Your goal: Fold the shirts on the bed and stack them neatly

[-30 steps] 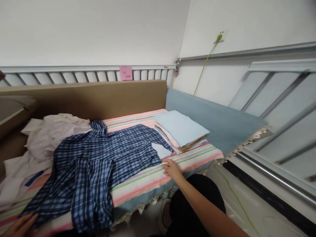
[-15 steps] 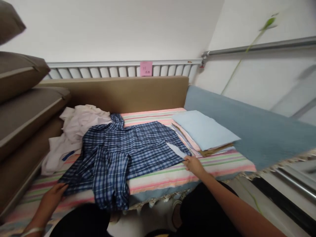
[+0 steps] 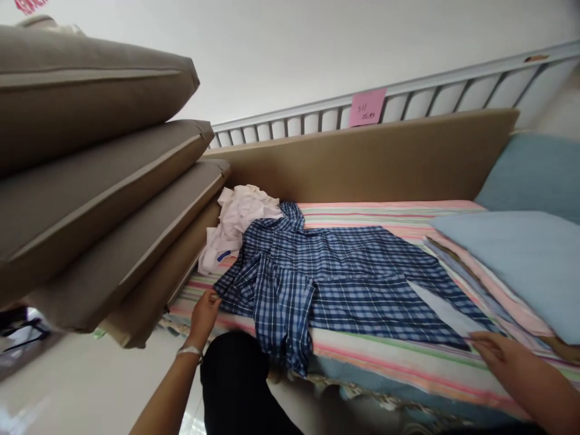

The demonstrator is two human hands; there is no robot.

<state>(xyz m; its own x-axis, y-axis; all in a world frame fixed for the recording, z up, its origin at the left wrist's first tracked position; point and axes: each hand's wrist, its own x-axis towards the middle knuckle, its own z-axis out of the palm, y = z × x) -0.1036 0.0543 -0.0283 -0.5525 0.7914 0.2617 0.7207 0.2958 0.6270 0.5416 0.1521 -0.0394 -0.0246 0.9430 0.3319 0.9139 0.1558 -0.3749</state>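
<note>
Head view: soft blue plaid cloth shirt (image 3: 353, 254) lay mid-frame, probably light, limp, best held by edges; left hand (image 3: 205, 312) pinched its left edge, right hand (image 3: 505, 356) its lower-right hem, fingers closed.

Striped sofa seat (image 3: 371, 212) along a white wall (image 3: 290, 54)
A brown backrest (image 3: 371, 162) lines its rear edge, a slatted radiator (image 3: 328, 119) behind; brown cushions (image 3: 104, 157) pile at its left edge, blue padding (image 3: 534, 172) at the far right corner, glossy pale floor (image 3: 109, 380) below.
</note>
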